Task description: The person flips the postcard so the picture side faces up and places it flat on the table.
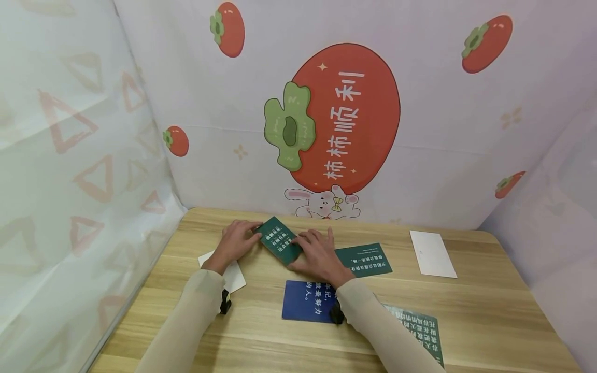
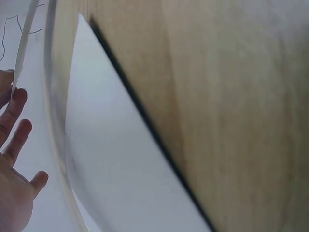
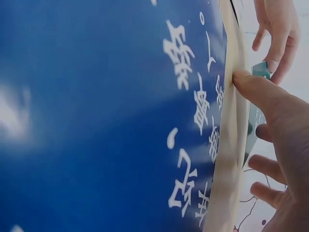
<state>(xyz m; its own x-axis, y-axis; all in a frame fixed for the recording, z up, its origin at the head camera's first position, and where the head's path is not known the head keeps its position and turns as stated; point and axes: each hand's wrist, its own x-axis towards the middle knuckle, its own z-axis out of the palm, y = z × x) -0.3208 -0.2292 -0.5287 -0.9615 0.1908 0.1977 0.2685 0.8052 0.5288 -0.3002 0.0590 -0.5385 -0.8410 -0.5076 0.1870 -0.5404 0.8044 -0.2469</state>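
Note:
A dark green card [image 1: 280,241] with white writing is tilted between both hands near the back of the table. My left hand [image 1: 235,242] pinches its upper left corner with thumb and fingertips; in the left wrist view the card's pale edge [image 2: 23,48] shows between the fingers of that hand [image 2: 14,159]. At the card's right side, my right hand [image 1: 319,257] grips the edge, thumb at the near corner and fingertips over the face. Under the left wrist lies a white card [image 1: 235,278]. A blue card [image 1: 305,301] with white writing lies below the right wrist.
Right of my right hand lies another green card [image 1: 366,259]. A white card [image 1: 432,254] lies farther right. Partly under the right forearm is a grey-green card [image 1: 426,331] with writing. A printed cloth wall [image 1: 429,119] rises behind the wooden table [image 1: 252,342].

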